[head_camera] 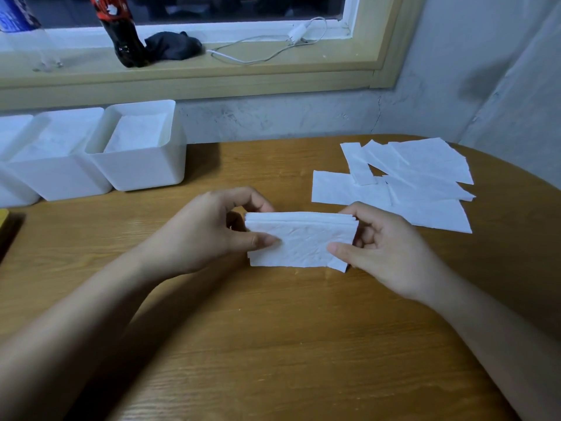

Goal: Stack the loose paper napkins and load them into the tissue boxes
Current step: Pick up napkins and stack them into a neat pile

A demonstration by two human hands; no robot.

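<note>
Left hand (212, 229) and right hand (382, 250) pinch the napkin stack (303, 238) by its ends; tissue box (142, 173) sits far-left, left hand's side.

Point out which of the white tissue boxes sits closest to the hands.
The rightmost white plastic tissue box, at the row's end; the middle box and the far-left box stand farther from the left hand and right hand.

Dim indoor light comes from the left: the white square plastic boxes (142, 168) and the left forearm (91, 305) throw soft shadows rightward on the brown wood-grain table (273, 344). The boxes look washed out. Wide-angle distortion bows the pale wooden window sill (212, 77).
</note>
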